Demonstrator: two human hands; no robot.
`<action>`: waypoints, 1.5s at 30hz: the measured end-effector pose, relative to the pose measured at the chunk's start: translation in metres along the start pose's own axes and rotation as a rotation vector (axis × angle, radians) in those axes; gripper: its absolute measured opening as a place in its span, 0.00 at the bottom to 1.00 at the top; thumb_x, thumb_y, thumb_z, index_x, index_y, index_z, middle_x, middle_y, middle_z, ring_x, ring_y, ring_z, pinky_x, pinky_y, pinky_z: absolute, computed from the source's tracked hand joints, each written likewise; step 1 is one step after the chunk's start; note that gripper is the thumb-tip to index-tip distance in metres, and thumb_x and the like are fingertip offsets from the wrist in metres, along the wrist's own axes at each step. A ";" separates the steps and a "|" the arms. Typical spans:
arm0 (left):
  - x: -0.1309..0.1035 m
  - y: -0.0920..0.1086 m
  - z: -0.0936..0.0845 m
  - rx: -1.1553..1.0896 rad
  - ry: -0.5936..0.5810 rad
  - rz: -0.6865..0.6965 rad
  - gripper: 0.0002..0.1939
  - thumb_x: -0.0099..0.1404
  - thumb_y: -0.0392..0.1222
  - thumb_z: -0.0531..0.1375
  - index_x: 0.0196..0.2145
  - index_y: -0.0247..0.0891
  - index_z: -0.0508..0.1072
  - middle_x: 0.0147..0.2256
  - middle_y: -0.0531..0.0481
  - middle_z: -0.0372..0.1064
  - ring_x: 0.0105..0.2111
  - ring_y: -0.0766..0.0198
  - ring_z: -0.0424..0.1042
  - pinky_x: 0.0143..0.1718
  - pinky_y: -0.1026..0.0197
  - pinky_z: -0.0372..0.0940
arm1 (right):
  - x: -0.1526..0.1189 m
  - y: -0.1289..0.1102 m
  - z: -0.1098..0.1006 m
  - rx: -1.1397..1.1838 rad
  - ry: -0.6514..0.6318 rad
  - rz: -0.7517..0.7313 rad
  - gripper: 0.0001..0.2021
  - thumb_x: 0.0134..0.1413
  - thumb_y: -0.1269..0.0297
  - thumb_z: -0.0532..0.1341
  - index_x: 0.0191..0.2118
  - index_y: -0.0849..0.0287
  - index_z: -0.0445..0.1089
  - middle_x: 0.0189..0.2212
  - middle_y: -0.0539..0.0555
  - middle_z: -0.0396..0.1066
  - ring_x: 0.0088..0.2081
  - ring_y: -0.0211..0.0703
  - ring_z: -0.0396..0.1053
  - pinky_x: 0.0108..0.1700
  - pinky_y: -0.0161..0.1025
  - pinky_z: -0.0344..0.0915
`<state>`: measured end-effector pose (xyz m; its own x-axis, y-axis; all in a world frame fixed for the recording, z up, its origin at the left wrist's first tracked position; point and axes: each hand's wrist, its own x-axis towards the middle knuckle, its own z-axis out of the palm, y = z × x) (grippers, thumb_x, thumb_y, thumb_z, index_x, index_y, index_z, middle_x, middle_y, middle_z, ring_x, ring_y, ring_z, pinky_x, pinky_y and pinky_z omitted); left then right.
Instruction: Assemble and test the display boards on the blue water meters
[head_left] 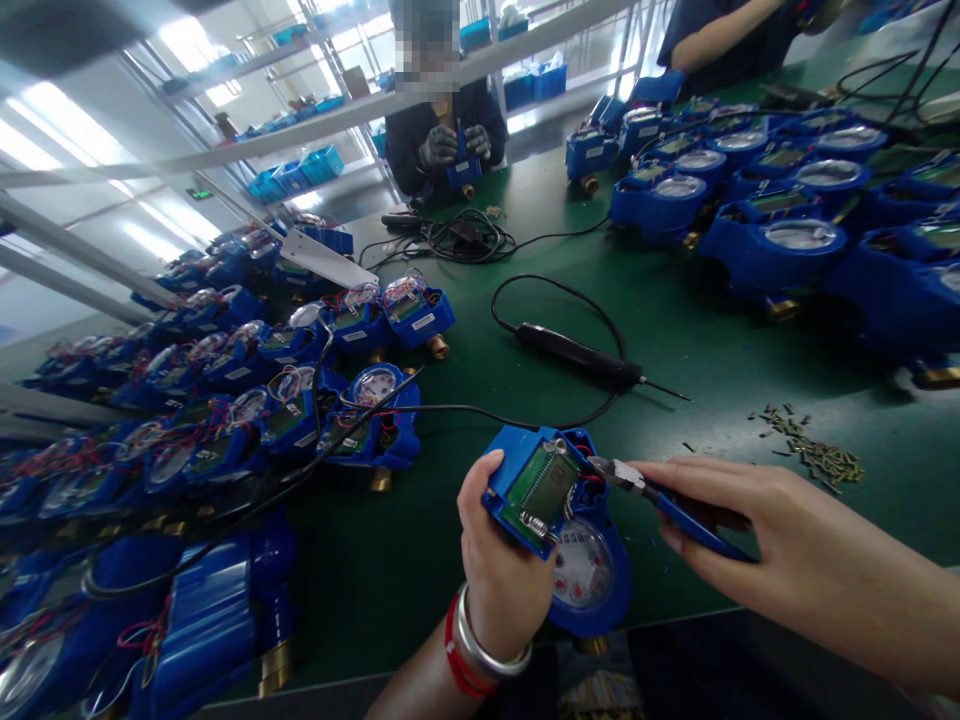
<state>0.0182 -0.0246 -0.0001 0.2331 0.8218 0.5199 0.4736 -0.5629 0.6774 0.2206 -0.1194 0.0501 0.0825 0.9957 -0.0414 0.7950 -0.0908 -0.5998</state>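
Note:
A blue water meter (583,577) with a round dial rests near the table's front edge. My left hand (501,570) grips its box-shaped electronics part, where a green circuit board (541,497) with a grey display shows. In my right hand (765,530) is a pair of blue-handled pliers (694,518). The pliers' jaws reach into the blue housing beside the board, close to red and black wires; whether they pinch a wire I cannot tell. Behind the meter lies a black electric screwdriver (577,355) with its cable looped around it.
Rows of blue meters with loose wires (225,430) fill the left side. More meters (802,235) stand at the right. Small screws (821,450) lie heaped right of my work. Across the green table (457,350), a gloved co-worker (442,150) holds a meter; another person (720,40) is farther right.

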 end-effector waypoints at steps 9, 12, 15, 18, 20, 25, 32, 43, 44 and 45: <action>-0.001 -0.001 0.001 -0.003 0.017 -0.030 0.36 0.50 0.30 0.67 0.56 0.42 0.62 0.49 0.46 0.68 0.48 0.54 0.73 0.49 0.54 0.70 | -0.001 0.004 -0.001 -0.038 0.040 -0.049 0.25 0.59 0.62 0.58 0.63 0.48 0.63 0.52 0.54 0.72 0.50 0.49 0.73 0.48 0.45 0.74; -0.001 0.001 0.000 0.009 0.023 -0.007 0.35 0.51 0.31 0.66 0.56 0.42 0.62 0.48 0.46 0.68 0.47 0.55 0.73 0.48 0.55 0.70 | -0.001 0.002 0.000 -0.061 0.035 -0.068 0.25 0.59 0.63 0.57 0.62 0.48 0.64 0.51 0.53 0.73 0.48 0.48 0.74 0.47 0.44 0.75; 0.000 0.003 0.000 0.031 0.026 0.014 0.36 0.52 0.30 0.66 0.57 0.43 0.62 0.48 0.47 0.68 0.46 0.56 0.73 0.48 0.57 0.69 | 0.000 0.002 0.000 -0.102 0.060 -0.087 0.24 0.59 0.63 0.55 0.61 0.49 0.65 0.49 0.54 0.74 0.46 0.48 0.75 0.45 0.45 0.76; 0.000 0.002 0.000 0.036 0.023 0.021 0.36 0.52 0.30 0.66 0.57 0.43 0.61 0.49 0.47 0.67 0.47 0.56 0.73 0.49 0.57 0.69 | -0.001 0.003 0.002 -0.130 0.068 -0.083 0.23 0.60 0.63 0.54 0.60 0.50 0.66 0.49 0.54 0.74 0.45 0.48 0.75 0.45 0.46 0.76; 0.000 0.001 0.000 0.029 0.023 0.024 0.37 0.52 0.30 0.66 0.57 0.42 0.61 0.49 0.47 0.67 0.47 0.56 0.73 0.48 0.57 0.69 | -0.001 0.004 0.002 -0.138 0.066 -0.076 0.22 0.60 0.64 0.54 0.60 0.50 0.66 0.49 0.54 0.73 0.46 0.48 0.75 0.45 0.46 0.75; 0.001 0.001 0.000 0.017 0.015 0.038 0.36 0.52 0.30 0.66 0.57 0.42 0.61 0.49 0.46 0.67 0.47 0.57 0.73 0.48 0.58 0.69 | -0.002 0.003 0.002 -0.148 0.063 -0.082 0.22 0.60 0.64 0.54 0.60 0.52 0.66 0.47 0.55 0.73 0.44 0.48 0.74 0.45 0.47 0.75; -0.001 0.000 0.000 0.010 0.009 0.045 0.37 0.52 0.29 0.66 0.58 0.42 0.60 0.49 0.47 0.68 0.48 0.59 0.73 0.49 0.62 0.68 | -0.004 0.003 0.001 -0.171 0.073 -0.079 0.24 0.58 0.65 0.55 0.60 0.47 0.64 0.50 0.54 0.72 0.46 0.47 0.74 0.47 0.49 0.74; 0.002 0.002 -0.001 0.040 0.038 0.141 0.35 0.53 0.29 0.65 0.57 0.40 0.61 0.48 0.48 0.68 0.46 0.61 0.72 0.48 0.65 0.66 | -0.005 0.002 0.002 -0.202 0.081 -0.078 0.23 0.57 0.67 0.55 0.59 0.49 0.67 0.48 0.53 0.73 0.44 0.46 0.75 0.45 0.47 0.75; 0.002 0.001 -0.001 0.039 0.038 0.135 0.35 0.53 0.29 0.65 0.58 0.40 0.61 0.48 0.48 0.68 0.46 0.61 0.72 0.48 0.64 0.67 | -0.005 0.002 0.003 -0.197 0.084 -0.078 0.24 0.57 0.67 0.55 0.59 0.50 0.67 0.48 0.53 0.74 0.44 0.46 0.75 0.46 0.47 0.76; 0.002 0.001 -0.001 0.037 0.038 0.128 0.35 0.53 0.29 0.65 0.58 0.40 0.61 0.48 0.48 0.68 0.47 0.61 0.72 0.48 0.64 0.67 | -0.005 0.002 0.004 -0.189 0.088 -0.078 0.24 0.57 0.67 0.55 0.59 0.50 0.67 0.48 0.53 0.74 0.44 0.46 0.75 0.46 0.47 0.76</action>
<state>0.0186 -0.0239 0.0020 0.2619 0.7393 0.6203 0.4736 -0.6585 0.5849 0.2194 -0.1242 0.0460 0.0620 0.9954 0.0736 0.8990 -0.0237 -0.4373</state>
